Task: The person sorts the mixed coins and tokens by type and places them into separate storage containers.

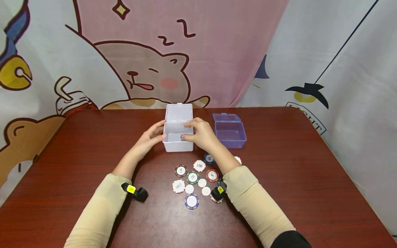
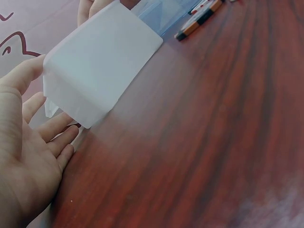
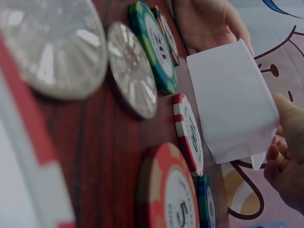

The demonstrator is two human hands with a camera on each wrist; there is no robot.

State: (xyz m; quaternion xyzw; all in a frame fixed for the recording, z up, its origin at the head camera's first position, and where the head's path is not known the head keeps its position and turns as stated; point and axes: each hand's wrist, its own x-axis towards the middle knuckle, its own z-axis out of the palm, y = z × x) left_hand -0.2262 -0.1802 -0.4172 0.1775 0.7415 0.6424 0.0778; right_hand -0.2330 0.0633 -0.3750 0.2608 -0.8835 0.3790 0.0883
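Observation:
A white plastic box (image 1: 179,146) stands on the table with its lid raised at the back. My left hand (image 1: 151,136) rests against the left side, thumb near the front corner and fingers spread farther back. In the left wrist view, that hand (image 2: 33,142) has its thumb at the box's upper edge. My right hand (image 1: 202,135) reaches over the box's right rim, thumb and forefinger apart above the interior. A small dark spot shows at its thumb tip. The right wrist view shows the right hand (image 3: 290,156) beside the box, fingers bent; nothing shows clearly between them.
A clear purple box (image 1: 231,139) with its lid raised stands to the right. Several poker chips, including a green chip (image 1: 193,177) and a red chip (image 1: 212,175), lie in front with several small silvery discs (image 1: 189,189). My right forearm partly covers some chips.

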